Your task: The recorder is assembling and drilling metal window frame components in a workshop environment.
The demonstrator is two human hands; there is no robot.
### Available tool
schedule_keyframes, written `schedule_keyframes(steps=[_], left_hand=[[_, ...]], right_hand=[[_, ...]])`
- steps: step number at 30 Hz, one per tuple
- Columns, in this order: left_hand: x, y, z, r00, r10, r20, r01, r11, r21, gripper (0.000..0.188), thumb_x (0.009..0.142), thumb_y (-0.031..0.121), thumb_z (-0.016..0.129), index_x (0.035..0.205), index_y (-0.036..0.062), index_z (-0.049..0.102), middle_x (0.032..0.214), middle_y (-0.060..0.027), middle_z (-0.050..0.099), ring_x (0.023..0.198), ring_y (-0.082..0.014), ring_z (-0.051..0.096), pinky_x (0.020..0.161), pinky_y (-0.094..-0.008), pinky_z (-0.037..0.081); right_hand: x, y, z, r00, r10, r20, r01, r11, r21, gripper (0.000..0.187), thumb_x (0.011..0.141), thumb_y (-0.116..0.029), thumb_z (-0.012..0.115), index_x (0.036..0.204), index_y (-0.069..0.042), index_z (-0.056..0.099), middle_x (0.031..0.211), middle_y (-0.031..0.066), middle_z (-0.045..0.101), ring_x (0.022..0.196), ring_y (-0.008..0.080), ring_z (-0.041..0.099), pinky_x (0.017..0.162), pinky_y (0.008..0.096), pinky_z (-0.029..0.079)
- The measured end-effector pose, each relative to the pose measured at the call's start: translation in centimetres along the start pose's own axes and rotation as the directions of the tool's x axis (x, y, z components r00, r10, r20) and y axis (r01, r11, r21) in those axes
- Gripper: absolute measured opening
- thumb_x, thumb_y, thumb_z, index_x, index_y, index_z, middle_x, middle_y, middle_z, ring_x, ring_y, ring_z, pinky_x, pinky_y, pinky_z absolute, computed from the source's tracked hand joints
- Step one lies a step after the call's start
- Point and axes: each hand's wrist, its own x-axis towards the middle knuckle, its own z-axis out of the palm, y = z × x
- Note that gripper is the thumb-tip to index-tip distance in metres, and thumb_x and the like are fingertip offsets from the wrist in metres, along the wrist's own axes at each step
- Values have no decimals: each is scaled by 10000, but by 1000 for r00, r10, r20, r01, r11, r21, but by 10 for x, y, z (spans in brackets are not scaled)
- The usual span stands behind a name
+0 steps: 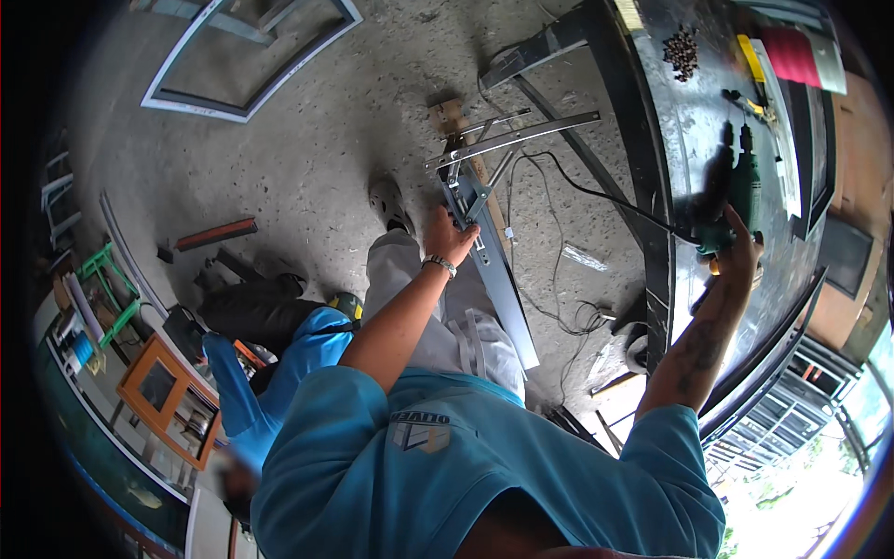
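Note:
My left hand [452,238], with a metal watch on its wrist, is closed around a long grey metal profile [507,303] in front of my legs. A silver hinge arm linkage [480,191] is on the profile's far end, its bars spread outward to the right. On the workbench to the right, my right hand [738,250] is closed on a green corded power drill [747,182], whose bit points away from me. The drill's handle is partly hidden by my fingers and shadow.
The dark-legged workbench [684,102] carries a pile of small screws [681,53] and a red roll [790,56]. A black cable [587,191] hangs from the drill to the floor. A co-worker in blue [312,359] is close on my left. A window frame [247,112] lies far left.

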Motion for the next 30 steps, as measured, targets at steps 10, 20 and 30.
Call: schedule_keyframes(steps=[10, 20, 30], left_hand=[[17, 0, -24, 993, 23, 120, 6, 971, -240, 540, 768, 519, 699, 820, -13, 629, 690, -149, 657, 709, -295, 663, 628, -394, 486], [42, -35, -23, 980, 49, 192, 47, 884, -465, 462, 812, 391, 719, 953, -34, 605, 773, -66, 671, 717, -112, 617, 667, -268, 476], [16, -31, 16, 987, -2, 158, 86, 847, -525, 390, 751, 392, 772, 858, 36, 654, 730, -54, 663, 629, -140, 595, 605, -298, 465]], right_hand=[[-2, -11, 2, 791, -73, 607, -610, -167, 775, 340, 885, -153, 600, 1128, 75, 529, 1054, 200, 584, 989, 312, 565, 949, 475, 455], [-189, -53, -1, 618, -506, 601, -270, 581, 768, 707, 732, -236, 754, 1304, 27, 432, 1174, 164, 564, 992, 242, 601, 852, 439, 501], [-332, -23, 71, 615, 112, 780, -14, 991, -131, 860, 555, -8, 608, 1384, 36, 387, 1157, 156, 635, 1051, 210, 602, 905, 300, 458]])
